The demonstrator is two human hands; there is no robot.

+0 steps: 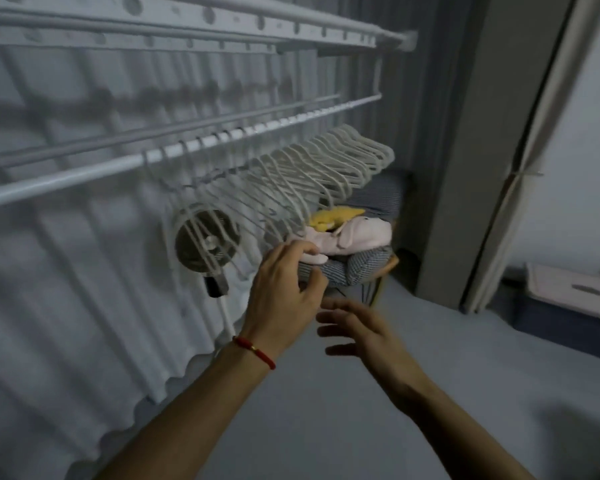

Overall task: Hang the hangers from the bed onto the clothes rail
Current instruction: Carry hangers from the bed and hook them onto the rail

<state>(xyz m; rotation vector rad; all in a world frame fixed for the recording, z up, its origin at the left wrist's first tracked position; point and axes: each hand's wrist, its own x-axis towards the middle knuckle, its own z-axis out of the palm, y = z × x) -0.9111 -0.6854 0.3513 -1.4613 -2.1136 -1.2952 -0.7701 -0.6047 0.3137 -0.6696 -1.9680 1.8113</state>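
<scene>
A long white clothes rail [84, 174] runs from lower left to upper right. Several white hangers [312, 168] hang in a close row along its right half. My left hand [284, 282], with a red cord on the wrist, reaches up to the lower ends of the nearest hangers; its fingers are loosely bent and touch them, and I cannot see a grip. My right hand [357, 330] hovers just below and to the right, fingers spread and straight, holding nothing. The bed is out of view.
A small round fan [205, 240] with a white cable hangs behind the hangers against the white curtain [66, 306]. A chair [361, 261] with striped cushions carries pink and yellow soft toys. A second rail [187, 26] runs overhead. A grey pillar [471, 168] and storage box [568, 292] stand right.
</scene>
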